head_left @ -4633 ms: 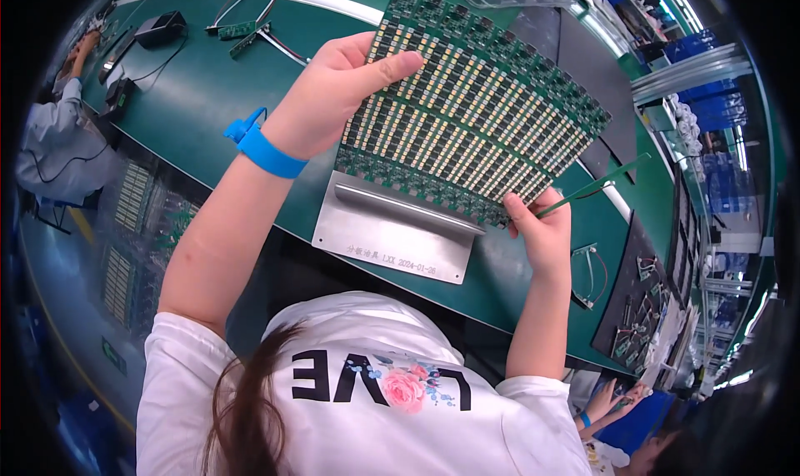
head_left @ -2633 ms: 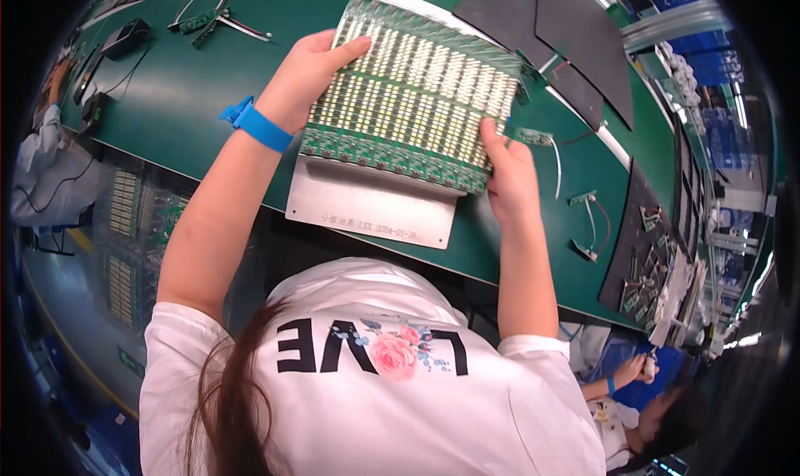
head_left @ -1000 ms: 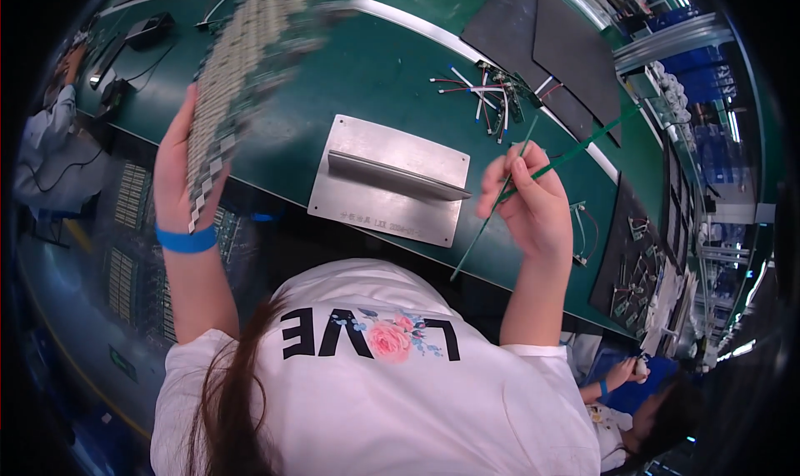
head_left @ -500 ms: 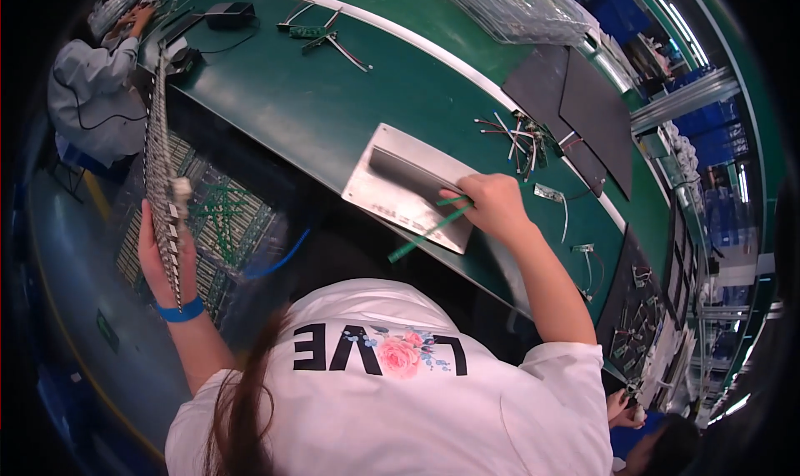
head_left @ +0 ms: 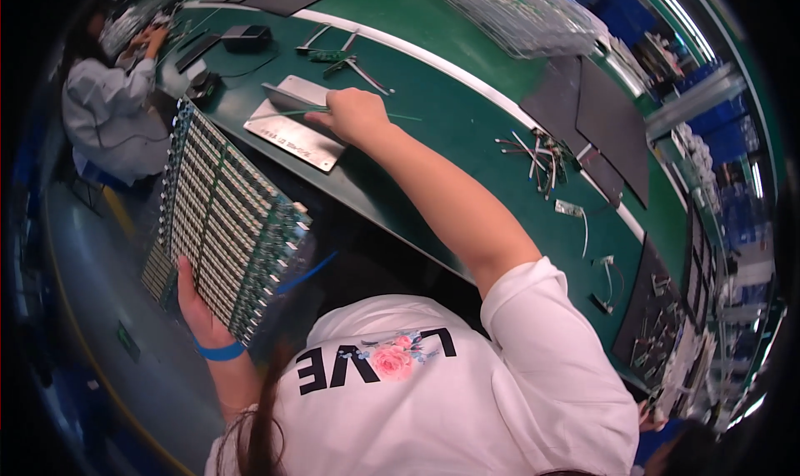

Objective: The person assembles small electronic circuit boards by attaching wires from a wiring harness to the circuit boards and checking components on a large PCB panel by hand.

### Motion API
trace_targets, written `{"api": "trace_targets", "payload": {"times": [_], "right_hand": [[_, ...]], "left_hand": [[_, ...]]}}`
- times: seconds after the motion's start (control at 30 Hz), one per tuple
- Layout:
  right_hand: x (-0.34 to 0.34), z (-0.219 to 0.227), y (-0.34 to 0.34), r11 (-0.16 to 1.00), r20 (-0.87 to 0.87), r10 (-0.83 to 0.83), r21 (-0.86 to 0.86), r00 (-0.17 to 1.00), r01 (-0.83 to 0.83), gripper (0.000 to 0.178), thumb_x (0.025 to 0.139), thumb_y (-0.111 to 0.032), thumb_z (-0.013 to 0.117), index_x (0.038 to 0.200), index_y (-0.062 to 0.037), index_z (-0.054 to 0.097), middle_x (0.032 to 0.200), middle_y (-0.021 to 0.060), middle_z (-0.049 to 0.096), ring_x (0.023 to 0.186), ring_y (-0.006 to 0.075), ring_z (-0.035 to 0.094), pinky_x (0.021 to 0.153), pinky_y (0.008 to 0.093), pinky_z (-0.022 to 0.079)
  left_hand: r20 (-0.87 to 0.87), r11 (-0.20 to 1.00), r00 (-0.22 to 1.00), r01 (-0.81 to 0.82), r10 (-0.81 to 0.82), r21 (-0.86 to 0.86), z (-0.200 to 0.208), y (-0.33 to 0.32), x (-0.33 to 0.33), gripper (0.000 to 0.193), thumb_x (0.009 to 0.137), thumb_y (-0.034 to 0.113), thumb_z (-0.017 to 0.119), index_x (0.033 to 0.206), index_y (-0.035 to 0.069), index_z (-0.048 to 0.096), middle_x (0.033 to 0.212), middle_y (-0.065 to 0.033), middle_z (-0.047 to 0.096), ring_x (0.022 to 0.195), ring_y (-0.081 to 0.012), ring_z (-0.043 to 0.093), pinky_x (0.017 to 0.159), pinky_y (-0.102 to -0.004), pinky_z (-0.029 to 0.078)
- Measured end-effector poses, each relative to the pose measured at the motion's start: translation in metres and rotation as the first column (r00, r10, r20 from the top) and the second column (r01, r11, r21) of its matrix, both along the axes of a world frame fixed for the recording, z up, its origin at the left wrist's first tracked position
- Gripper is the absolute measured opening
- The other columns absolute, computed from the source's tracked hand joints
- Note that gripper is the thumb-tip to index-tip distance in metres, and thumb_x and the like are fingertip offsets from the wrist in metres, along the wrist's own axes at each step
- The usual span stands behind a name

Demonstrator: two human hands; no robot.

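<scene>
My left hand (head_left: 202, 311), with a blue wristband, is closed on a stack of circuit board panels (head_left: 218, 217). The stack tilts beside the bench's near edge, its rows of small boards facing up and its staggered edges to the right. Over the bench, my right hand (head_left: 357, 117) is closed around thin green strips (head_left: 403, 117), which stick out on both sides of the fist. That hand also rests at the upright plate of a silver metal fixture (head_left: 287, 134); the fingertips are partly hidden there. The fixture's flat base lies along the bench edge.
On the green bench (head_left: 450, 184) lie wired boards (head_left: 329, 57), a tangle of wired boards (head_left: 540, 161) and black sheets (head_left: 612, 130). A black device (head_left: 247, 37) stands far left. A co-worker (head_left: 112, 113) sits at left; bagged parts (head_left: 517, 13) lie at the back.
The metal fixture and my right hand have moved left and away along the bench. My left hand has turned the panel stack from edge-on to showing its broad face.
</scene>
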State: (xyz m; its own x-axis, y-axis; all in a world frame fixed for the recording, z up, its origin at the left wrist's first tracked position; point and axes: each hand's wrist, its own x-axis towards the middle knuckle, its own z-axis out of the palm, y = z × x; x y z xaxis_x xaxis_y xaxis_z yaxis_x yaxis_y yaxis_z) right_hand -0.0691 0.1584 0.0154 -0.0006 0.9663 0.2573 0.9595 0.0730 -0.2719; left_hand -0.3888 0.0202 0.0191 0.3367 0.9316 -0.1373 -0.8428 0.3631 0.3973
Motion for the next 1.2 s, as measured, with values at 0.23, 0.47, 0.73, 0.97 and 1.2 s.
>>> {"api": "trace_targets", "payload": {"times": [0.23,0.47,0.73,0.97,1.2], "right_hand": [[0.109,0.024,-0.130,0.951,-0.764,-0.286,-0.150,0.579,0.271,0.046,0.092,-0.045,0.050,0.085,-0.0020,0.066,0.056,0.0003,0.048,0.049,0.0115,0.042,0.047,0.0293,0.036],[0.171,0.024,-0.322,0.812,-0.891,-0.448,-0.372,0.071,0.450,0.036,0.099,-0.039,0.041,0.096,-0.0048,0.051,0.055,-0.0079,0.028,0.042,0.0021,0.023,0.039,0.0206,0.017],[0.188,-0.006,-0.388,0.800,-0.889,-0.456,-0.401,0.020,0.446,0.029,0.099,-0.026,0.041,0.089,-0.0036,0.056,0.059,-0.0083,0.033,0.047,0.0005,0.027,0.042,0.0186,0.021],[0.161,0.022,-0.354,0.954,-0.987,-0.094,-0.126,-0.129,0.273,0.024,0.099,-0.022,0.043,0.092,-0.0016,0.054,0.058,-0.0026,0.046,0.042,0.0036,0.034,0.039,0.0181,0.027],[0.089,0.009,-0.311,0.942,-0.940,-0.329,-0.319,0.093,0.103,0.017,0.095,-0.013,0.050,0.103,0.0002,0.059,0.074,0.0065,0.064,0.056,0.0123,0.061,0.052,0.0204,0.045]], "left_hand": [[-0.624,0.743,0.709,0.212,0.330,0.634,0.024,-0.008,0.073,0.040,0.086,0.007,0.060,0.124,0.000,0.050,0.122,-0.0143,0.055,0.113,-0.0287,0.053,0.097,-0.0439,0.043],[-0.371,-0.564,0.674,0.738,0.639,0.369,0.032,-0.013,0.236,0.038,0.079,0.011,0.056,0.115,0.001,0.056,0.123,-0.0139,0.055,0.116,-0.0275,0.053,0.097,-0.0441,0.041],[-0.539,-0.611,0.632,0.751,0.558,0.248,-0.025,-0.041,0.310,0.067,0.071,0.033,0.068,0.127,0.002,0.047,0.136,-0.0165,0.044,0.128,-0.0308,0.041,0.102,-0.0467,0.036],[-0.863,-0.184,0.480,0.873,0.158,0.452,-0.018,-0.058,0.322,0.083,0.076,0.048,0.067,0.136,0.000,0.037,0.140,-0.0186,0.040,0.131,-0.0303,0.037,0.107,-0.0423,0.030],[-0.608,0.429,0.357,0.903,-0.709,0.030,0.010,-0.059,0.303,0.047,0.100,0.031,0.040,0.134,-0.001,0.040,0.124,-0.0161,0.055,0.063,-0.0065,0.053,0.061,-0.0202,0.048]]}}
